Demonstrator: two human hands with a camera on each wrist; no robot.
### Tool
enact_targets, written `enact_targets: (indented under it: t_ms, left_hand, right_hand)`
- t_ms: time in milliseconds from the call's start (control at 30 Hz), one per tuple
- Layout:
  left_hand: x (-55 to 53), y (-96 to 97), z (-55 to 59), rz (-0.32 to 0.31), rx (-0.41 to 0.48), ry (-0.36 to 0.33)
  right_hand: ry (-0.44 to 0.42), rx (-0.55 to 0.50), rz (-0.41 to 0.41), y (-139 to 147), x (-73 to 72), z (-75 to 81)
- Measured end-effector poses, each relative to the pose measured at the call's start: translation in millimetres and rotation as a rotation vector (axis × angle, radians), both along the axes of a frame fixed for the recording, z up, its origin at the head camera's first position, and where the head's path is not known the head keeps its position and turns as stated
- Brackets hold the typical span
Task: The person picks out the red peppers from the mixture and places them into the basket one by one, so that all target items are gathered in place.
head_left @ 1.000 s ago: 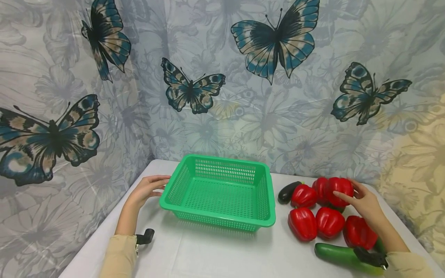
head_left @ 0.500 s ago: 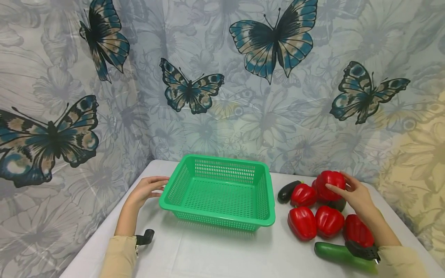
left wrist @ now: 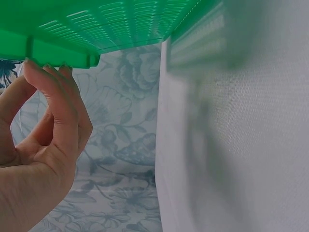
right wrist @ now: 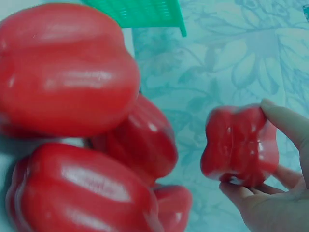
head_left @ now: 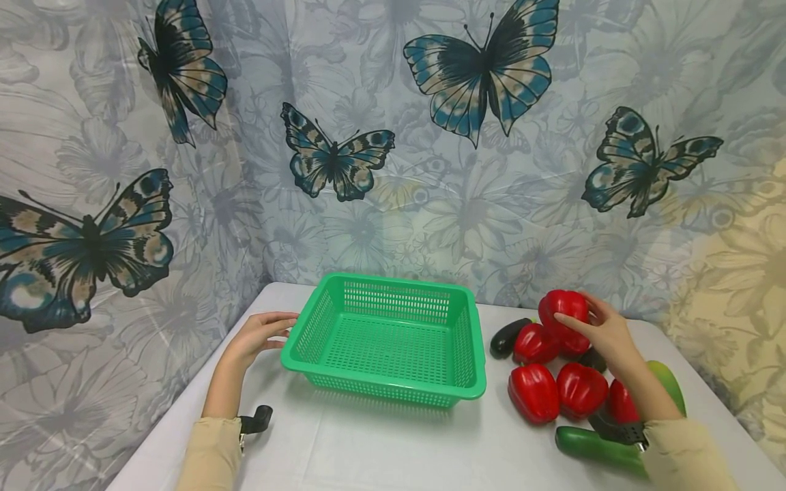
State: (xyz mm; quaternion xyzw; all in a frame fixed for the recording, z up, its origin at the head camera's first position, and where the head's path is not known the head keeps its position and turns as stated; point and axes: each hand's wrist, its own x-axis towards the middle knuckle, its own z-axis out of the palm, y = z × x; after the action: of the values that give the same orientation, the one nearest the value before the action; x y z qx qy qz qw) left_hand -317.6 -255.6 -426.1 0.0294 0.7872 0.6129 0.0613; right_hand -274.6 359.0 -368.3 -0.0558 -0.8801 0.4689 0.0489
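My right hand (head_left: pixel 608 334) grips a red bell pepper (head_left: pixel 562 313) from its right side, thumb in front. In the right wrist view this bell pepper (right wrist: pixel 240 146) hangs between thumb and fingers, its lobed end facing the camera. Below and around the hand lie several more red bell peppers (head_left: pixel 533 393) and a dark eggplant (head_left: pixel 511 337). At the left, my left hand (head_left: pixel 256 334) touches the outer rim of a green plastic basket (head_left: pixel 383 392) with gently bent fingers. In the left wrist view, the fingertips of this left hand (left wrist: pixel 53 125) meet the underside of the basket's rim (left wrist: pixel 58 57).
A green zucchini (head_left: pixel 598 450) lies at the front right, partly behind the right sleeve. Beside the forearm a yellow-green rounded thing (head_left: pixel 668 382) shows. A butterfly-print cloth (head_left: pixel 479 225) closes off the back and left of the white table (head_left: pixel 368 453).
My right hand has lifted the bell pepper and carried it leftward above the other peppers. The yellow-green thing by the forearm has come into sight. My left hand and the basket stay put.
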Motion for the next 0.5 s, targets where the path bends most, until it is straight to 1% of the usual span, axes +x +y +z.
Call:
enact_targets:
  t_ms: [233,500]
  left_hand:
    - [-0.6,-0.3,-0.4,0.002,-0.011,-0.008]
    - [0.8,0.7,0.6,0.008,-0.023,-0.008]
  right_hand:
    - [0.014,-0.052,0.014,-17,-4.3,3.6]
    - [0.004,-0.064,0.027,-37,-10.2,11.2]
